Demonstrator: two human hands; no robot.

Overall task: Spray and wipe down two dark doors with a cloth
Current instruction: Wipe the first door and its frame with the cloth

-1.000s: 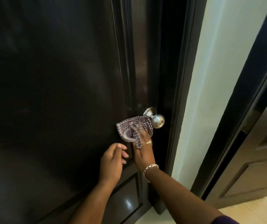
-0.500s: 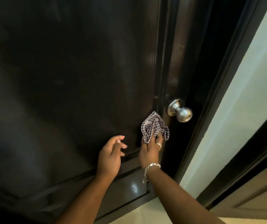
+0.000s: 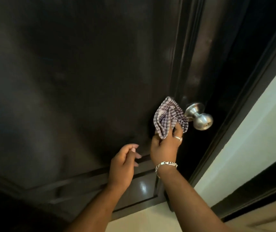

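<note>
Cloth (image 3: 169, 118) bunched above right hand (image 3: 165, 148) — against dark door (image 3: 83, 81)

door (image 3: 83, 81): dark, near black, glossy; fills most of the view; shut against its frame on the right; raised moulding borders a large panel, with a second panel below; light glints on the lower panel.
knob (image 3: 199, 117): round, brushed silver metal, on the door's right stile, sticking out toward the camera.
cloth (image 3: 168, 118): small, purple-and-white check, crumpled; bunched up against the door just left of the knob, its right edge by the knob's neck; whether it touches the knob cannot be told; its lower end is pinched in the right hand (image 3: 165, 148).
</note>
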